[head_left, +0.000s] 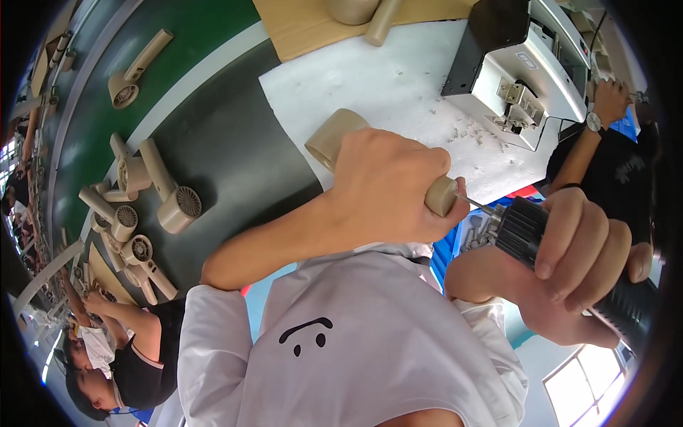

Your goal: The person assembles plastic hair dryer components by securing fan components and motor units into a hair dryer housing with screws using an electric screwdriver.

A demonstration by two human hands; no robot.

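My left hand [391, 181] is closed around the handle of a beige hair dryer [334, 139]. Its round barrel sticks out beyond my knuckles over the white foam sheet, and the handle's end faces right. In my right hand [587, 245] is a black electric screwdriver [523, 231], fingers wrapped about its body. The screwdriver's thin bit points left and meets the end of the handle. Whether a screw sits at the tip is too small to tell. My left hand hides most of the handle.
A screw feeder [526, 85] stands on the white foam sheet [377, 78], with small screws scattered beside it. Several beige hair dryers [178, 206] lie at left, and another rests on the green conveyor belt [199, 43]. Co-workers are at left; another person's hand [612, 99] is at right.
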